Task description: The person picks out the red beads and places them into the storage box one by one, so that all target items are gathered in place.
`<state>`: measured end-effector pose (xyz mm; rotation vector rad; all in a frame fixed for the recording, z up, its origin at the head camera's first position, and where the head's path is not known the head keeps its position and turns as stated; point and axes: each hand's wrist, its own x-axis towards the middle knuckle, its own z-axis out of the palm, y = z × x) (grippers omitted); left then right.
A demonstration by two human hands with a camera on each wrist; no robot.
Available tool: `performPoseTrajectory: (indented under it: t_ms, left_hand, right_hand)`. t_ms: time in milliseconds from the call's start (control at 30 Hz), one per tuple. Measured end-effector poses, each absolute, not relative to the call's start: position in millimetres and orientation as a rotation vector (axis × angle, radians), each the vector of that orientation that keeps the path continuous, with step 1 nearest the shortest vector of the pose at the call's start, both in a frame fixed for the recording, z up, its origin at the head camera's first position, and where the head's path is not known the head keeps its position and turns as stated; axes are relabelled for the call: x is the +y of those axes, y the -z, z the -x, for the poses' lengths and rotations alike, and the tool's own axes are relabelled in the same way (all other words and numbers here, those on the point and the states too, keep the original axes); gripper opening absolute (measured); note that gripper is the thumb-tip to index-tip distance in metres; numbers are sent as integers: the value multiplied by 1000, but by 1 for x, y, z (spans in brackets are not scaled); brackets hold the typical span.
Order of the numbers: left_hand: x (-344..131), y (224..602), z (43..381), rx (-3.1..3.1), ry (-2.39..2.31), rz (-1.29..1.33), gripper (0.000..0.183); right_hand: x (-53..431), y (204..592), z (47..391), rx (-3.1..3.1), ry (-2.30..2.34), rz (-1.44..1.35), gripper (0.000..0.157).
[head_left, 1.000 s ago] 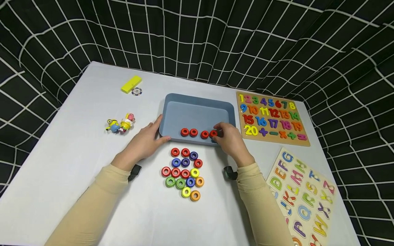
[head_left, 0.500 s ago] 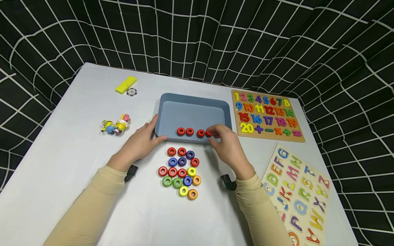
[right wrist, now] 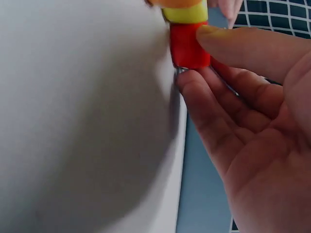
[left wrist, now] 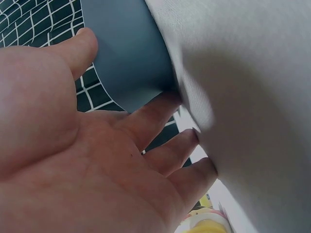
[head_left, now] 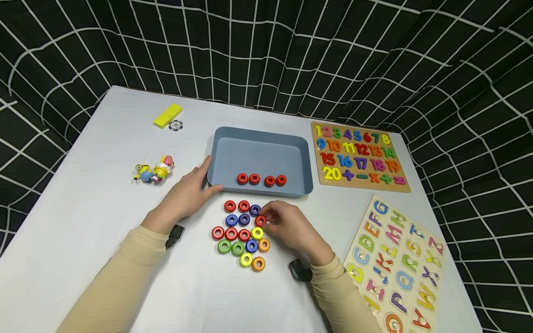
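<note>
In the head view my left hand [head_left: 185, 194] rests at the near left corner of a blue-grey tray [head_left: 260, 138], thumb by the front rim and fingers along the left side. The left wrist view shows these fingers extended against the tray wall [left wrist: 129, 53]. My right hand [head_left: 293, 229] pinches a red ring [head_left: 260, 221] at the right edge of a cluster of colored rings. Up close in the right wrist view, thumb and forefinger sit on either side of that red ring [right wrist: 188, 46]. A row of several red rings [head_left: 254, 179] lies along the tray's near side.
The cluster includes green rings [head_left: 224, 246], yellow and orange ones. Right of the tray lie a number board [head_left: 362, 184] and a letter board [head_left: 393, 263]. Small toy figures [head_left: 154, 173], a yellow block [head_left: 168, 115] and a poker chip [head_left: 175, 125] are at the left.
My right hand has left the red ring at the tray's right end and come back to the cluster, where it now grips another red ring. My left hand stays at the tray corner.
</note>
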<state>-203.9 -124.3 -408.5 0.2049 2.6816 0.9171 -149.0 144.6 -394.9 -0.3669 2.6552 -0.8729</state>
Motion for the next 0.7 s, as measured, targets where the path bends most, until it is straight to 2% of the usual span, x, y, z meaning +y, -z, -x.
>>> performPoseTrajectory:
  t_ms: [200, 400, 700]
  left_hand:
    - [-124, 408, 204, 2679, -910, -207, 89]
    - [-123, 407, 204, 2674, -904, -208, 89]
    - [-125, 407, 204, 2678, -916, -224, 89]
  right_hand:
    - [141, 395, 144, 2706, 746, 466, 23]
    - [155, 386, 146, 2757, 834, 425, 23]
    - [189, 364, 190, 2970, 884, 208, 31]
